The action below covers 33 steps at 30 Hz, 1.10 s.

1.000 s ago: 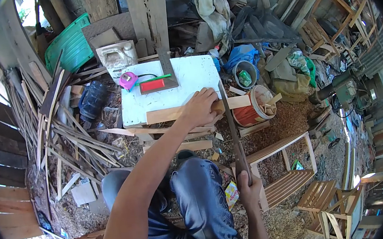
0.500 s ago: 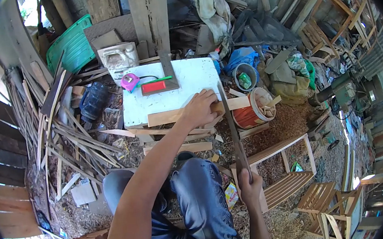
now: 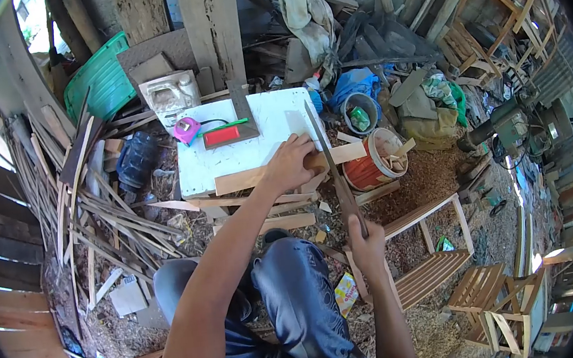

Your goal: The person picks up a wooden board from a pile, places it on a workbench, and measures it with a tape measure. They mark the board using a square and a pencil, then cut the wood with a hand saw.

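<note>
Fingers of your right hand (image 3: 367,246) are clenched round the handle of one saw (image 3: 331,167). Its blade runs up and away from them, across one wood strip (image 3: 238,180). Your left hand (image 3: 290,164) lies with fingers spread flat, pressing that strip down just left of the blade. The strip rests on one white board (image 3: 255,147), set low over a sawdust floor in an open shed.

Right of your left fingers are two buckets: orange bucket (image 3: 362,171) at the strip's end, grey bucket (image 3: 360,112) beyond. Past the fingertips are one pink tape measure (image 3: 188,128), one try square (image 3: 243,110) and one jerrycan (image 3: 169,93). Loose slats (image 3: 94,213) are heaped to the left.
</note>
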Each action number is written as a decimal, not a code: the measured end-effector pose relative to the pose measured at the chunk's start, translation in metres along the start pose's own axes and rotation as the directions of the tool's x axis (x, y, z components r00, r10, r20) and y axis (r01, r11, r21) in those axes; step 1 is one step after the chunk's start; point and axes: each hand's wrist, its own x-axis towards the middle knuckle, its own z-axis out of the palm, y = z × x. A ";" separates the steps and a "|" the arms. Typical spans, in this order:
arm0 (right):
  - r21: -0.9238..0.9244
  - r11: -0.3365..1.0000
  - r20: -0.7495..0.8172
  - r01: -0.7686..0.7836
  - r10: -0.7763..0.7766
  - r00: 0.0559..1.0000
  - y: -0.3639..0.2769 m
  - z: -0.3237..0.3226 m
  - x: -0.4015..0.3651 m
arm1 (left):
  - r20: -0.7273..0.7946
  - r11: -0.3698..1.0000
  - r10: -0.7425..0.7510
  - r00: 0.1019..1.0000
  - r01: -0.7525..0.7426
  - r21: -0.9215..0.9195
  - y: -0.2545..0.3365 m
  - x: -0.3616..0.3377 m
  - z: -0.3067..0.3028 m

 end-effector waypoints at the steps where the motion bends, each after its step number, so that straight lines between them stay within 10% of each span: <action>1: -0.024 0.999 -0.015 -0.028 0.028 1.000 0.000 -0.006 -0.017 | 0.019 1.000 -0.007 1.000 0.007 -0.010 -0.001 0.000 0.000; 27: 0.095 0.979 0.019 -0.180 0.179 0.984 -0.003 -0.035 -0.052 | -0.007 0.999 0.011 1.000 -0.011 -0.035 -0.004 -0.001 0.004; 33: 0.032 0.999 0.040 -0.009 0.008 0.999 -0.008 0.000 0.020 | -0.028 0.999 -0.034 0.999 0.033 -0.032 -0.006 0.000 0.005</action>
